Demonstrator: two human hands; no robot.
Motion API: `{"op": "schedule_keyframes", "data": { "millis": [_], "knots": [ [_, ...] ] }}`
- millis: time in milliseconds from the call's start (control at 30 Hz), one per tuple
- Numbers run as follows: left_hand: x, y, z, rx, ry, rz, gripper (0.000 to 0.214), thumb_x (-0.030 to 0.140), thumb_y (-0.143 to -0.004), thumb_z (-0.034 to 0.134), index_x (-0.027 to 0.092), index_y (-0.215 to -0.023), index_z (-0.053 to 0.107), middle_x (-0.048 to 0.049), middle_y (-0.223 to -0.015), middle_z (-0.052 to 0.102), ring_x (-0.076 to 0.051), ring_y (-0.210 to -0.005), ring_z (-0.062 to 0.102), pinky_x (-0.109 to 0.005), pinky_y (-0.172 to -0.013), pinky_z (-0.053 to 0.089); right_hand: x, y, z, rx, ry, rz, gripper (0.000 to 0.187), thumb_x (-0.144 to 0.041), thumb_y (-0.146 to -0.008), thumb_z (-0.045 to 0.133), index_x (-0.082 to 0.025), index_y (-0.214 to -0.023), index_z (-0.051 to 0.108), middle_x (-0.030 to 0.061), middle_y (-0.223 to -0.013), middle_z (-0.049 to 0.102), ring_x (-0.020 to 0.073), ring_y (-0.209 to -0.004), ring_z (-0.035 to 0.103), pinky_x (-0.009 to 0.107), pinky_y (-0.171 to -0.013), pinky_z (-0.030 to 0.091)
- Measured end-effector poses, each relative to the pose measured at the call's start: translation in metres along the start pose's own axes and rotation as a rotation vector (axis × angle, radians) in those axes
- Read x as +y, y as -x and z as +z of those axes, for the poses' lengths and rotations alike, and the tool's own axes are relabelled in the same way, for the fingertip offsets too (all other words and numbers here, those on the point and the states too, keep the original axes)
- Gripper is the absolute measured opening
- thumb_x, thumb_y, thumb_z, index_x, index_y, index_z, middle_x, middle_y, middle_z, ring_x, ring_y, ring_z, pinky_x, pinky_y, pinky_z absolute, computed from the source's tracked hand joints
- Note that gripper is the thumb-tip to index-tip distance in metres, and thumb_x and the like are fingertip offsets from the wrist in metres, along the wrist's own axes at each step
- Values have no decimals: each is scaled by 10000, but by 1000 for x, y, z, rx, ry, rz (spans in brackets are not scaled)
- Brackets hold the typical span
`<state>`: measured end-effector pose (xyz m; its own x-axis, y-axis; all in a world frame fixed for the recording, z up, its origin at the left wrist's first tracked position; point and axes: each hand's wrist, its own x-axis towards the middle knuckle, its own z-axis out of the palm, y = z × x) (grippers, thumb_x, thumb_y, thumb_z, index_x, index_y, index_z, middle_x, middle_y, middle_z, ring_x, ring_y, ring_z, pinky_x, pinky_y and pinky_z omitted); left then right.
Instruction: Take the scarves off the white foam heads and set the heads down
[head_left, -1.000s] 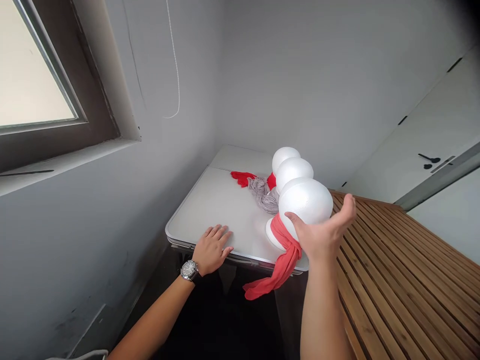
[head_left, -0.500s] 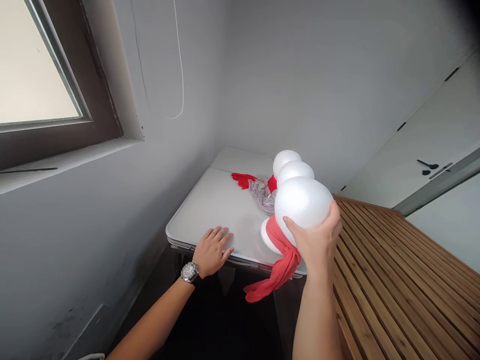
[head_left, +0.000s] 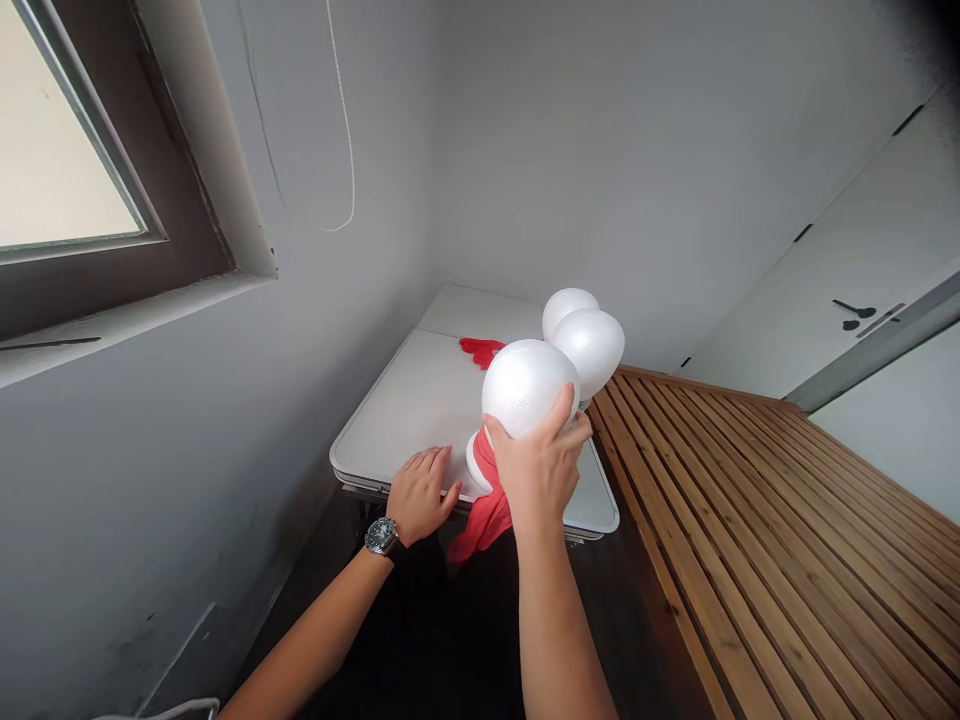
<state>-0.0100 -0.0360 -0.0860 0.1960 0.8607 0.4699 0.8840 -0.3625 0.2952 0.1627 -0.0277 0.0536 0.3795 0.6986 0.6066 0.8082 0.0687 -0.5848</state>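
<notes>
L arm: bare, reaches fwd from lower left, wristwatch (head_left: pixel 382 535) on wrist.
L hand (head_left: pixel 418 493): palm down, fingers straight & close together, lying flat.
R arm: bare, rises steeply from bottom centre, forearm near vertical.
R hand (head_left: pixel 538 468): back to camera, raised above L hand, fingers (head_left: pixel 559 412) curled up & gripping, thumb at left.

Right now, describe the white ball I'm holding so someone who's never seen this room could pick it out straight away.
Find the white folding table in the corner under the window. At its near edge, the right hand grips a white foam ball from the near side. Two similar foam balls sit behind it, but this one is nearest and directly above the red scarf.
</notes>
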Motion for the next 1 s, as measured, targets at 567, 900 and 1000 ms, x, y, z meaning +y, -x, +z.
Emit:
{"op": "schedule_keyframes", "data": {
  "millis": [567,900,1000],
  "knots": [
    [96,-12,4,19,807,-294,214,308,-997,593,194,-1129,718,-105,-1218,626,-203,-1095,661,-356,-1008,560,145,53,34,-472,-669,405,558,-648,-896,668,-170,-1184,676,157,-1128,773,298,-978,760,410,-818,616],
    [90,-29,8,-116,986,-463,459,576,-988,578,142,-921,709,-36,-807,682,-168,-744,578,-274,-706,437,112,58,26,-627,-918,483,522,-705,-875,682,-186,-822,703,78,-857,744,215,-787,649,310,-732,498],
    [85,-34,2,-157,878,-459,534,602,-1003,531,157,-727,636,-15,-656,613,-145,-631,508,-267,-626,357,111,45,25,-685,-844,589,627,-787,-835,657,-171,-723,683,78,-735,704,188,-672,586,292,-621,412]
  ]
}}
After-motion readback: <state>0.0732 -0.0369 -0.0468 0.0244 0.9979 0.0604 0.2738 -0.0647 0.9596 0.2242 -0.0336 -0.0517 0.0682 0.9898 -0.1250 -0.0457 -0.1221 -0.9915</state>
